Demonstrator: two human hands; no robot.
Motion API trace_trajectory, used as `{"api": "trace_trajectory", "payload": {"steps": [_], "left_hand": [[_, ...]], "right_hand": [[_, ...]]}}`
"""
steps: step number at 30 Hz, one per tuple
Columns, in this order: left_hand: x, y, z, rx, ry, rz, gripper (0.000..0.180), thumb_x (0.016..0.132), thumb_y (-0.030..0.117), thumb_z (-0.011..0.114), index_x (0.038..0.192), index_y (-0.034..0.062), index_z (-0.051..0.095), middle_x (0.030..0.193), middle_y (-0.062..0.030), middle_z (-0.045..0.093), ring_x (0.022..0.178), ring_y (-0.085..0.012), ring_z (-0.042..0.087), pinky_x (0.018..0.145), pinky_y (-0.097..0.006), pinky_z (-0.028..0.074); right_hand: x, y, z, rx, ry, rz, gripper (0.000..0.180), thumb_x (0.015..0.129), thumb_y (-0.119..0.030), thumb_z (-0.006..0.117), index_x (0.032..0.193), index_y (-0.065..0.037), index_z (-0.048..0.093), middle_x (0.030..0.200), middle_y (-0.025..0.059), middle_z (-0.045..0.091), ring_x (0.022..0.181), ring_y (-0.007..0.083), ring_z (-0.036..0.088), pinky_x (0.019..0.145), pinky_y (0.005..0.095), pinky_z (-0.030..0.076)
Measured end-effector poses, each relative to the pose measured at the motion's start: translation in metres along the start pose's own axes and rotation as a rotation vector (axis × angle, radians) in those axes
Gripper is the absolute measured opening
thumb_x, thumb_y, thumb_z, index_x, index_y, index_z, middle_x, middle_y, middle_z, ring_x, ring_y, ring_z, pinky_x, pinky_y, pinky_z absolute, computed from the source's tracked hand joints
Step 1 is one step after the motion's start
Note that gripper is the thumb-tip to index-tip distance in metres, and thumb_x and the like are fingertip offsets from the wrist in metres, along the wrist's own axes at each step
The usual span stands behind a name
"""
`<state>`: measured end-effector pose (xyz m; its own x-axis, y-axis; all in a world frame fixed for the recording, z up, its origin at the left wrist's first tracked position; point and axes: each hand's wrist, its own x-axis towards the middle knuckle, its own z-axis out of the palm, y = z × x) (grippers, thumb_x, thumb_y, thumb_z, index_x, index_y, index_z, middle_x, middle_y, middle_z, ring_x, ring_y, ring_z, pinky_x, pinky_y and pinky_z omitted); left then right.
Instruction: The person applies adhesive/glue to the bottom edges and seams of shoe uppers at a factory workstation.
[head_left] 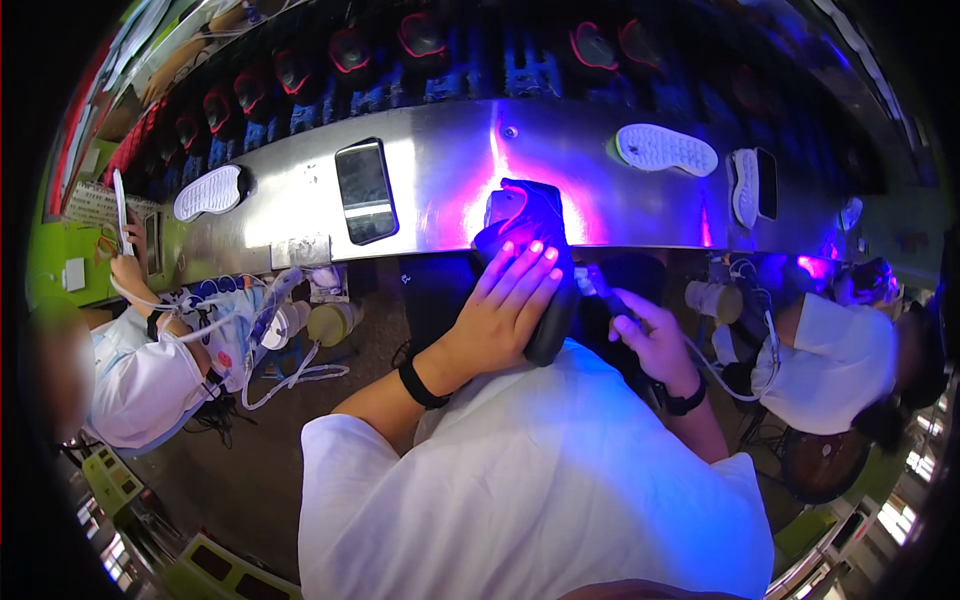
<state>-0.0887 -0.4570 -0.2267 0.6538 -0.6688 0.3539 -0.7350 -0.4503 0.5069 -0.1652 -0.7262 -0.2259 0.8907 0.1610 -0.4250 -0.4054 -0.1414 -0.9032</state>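
A dark shoe upper (545,222), apparently stretched over a last, leans on the near edge of the metal table with its black end (553,335) toward my body. Across its left side lies my left hand (510,300), fingers long and close together, holding it; the thumb is hidden. Just right of the shoe, my right hand (650,330) grips a slim brush (603,292). The brush's pale tip points at the shoe's side; whether they touch I cannot tell. Violet light glows on the fingertips and the shoe.
On the metal table (440,190) lie a phone (366,190), white soles (667,150) and another phone (767,183). Behind runs a rack of dark shoes (422,35). Co-workers sit at left (150,370) and right (840,360), among pale tubes (290,380) and pots (335,322).
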Motion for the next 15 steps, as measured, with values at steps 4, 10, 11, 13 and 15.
{"api": "trace_trajectory", "payload": {"steps": [4,10,11,13,15], "left_hand": [[0.011,0.007,0.005,0.09,0.002,0.007,0.066,0.079,0.021,0.071,0.134,-0.0087,0.052,0.143,-0.027,0.052,0.137,-0.0411,0.049,0.118,-0.057,0.032],[0.037,0.029,0.006,0.05,0.023,-0.035,0.076,0.073,0.026,0.076,0.133,-0.0119,0.051,0.144,-0.0294,0.049,0.137,-0.0418,0.048,0.118,-0.056,0.032],[0.041,0.032,0.004,0.058,0.014,-0.032,0.076,0.073,0.026,0.076,0.133,-0.0119,0.051,0.144,-0.0294,0.049,0.137,-0.0418,0.048,0.118,-0.056,0.032],[0.05,0.039,0.0,0.039,-0.038,-0.055,0.08,0.071,0.022,0.077,0.137,-0.0116,0.047,0.141,-0.0294,0.053,0.133,-0.0428,0.053,0.117,-0.057,0.033],[0.053,0.041,0.006,0.095,-0.057,-0.046,0.081,0.071,0.022,0.078,0.138,-0.0118,0.046,0.14,-0.0294,0.053,0.132,-0.0426,0.053,0.117,-0.058,0.033]], "right_hand": [[-0.002,-0.002,-0.007,-0.02,0.046,-0.083,0.041,0.099,-0.012,0.064,0.139,-0.002,0.059,0.088,0.0009,0.067,0.077,0.0096,0.061,0.077,0.0271,0.051],[-0.018,-0.005,-0.016,0.057,0.075,-0.032,0.043,0.099,-0.01,0.063,0.14,-0.002,0.058,0.087,0.0008,0.065,0.078,0.0093,0.06,0.077,0.0266,0.05],[-0.02,-0.003,-0.017,0.078,0.081,-0.025,0.043,0.099,-0.009,0.063,0.141,-0.002,0.057,0.087,0.0009,0.065,0.078,0.0093,0.06,0.077,0.0264,0.05],[-0.025,0.001,-0.019,0.106,0.086,-0.038,0.044,0.099,-0.008,0.062,0.142,-0.002,0.056,0.086,0.0008,0.064,0.078,0.0092,0.059,0.076,0.0258,0.049],[-0.032,0.005,-0.02,0.139,0.1,-0.033,0.045,0.099,-0.009,0.062,0.143,-0.002,0.055,0.086,0.0005,0.064,0.077,0.009,0.059,0.075,0.0255,0.048]]}}
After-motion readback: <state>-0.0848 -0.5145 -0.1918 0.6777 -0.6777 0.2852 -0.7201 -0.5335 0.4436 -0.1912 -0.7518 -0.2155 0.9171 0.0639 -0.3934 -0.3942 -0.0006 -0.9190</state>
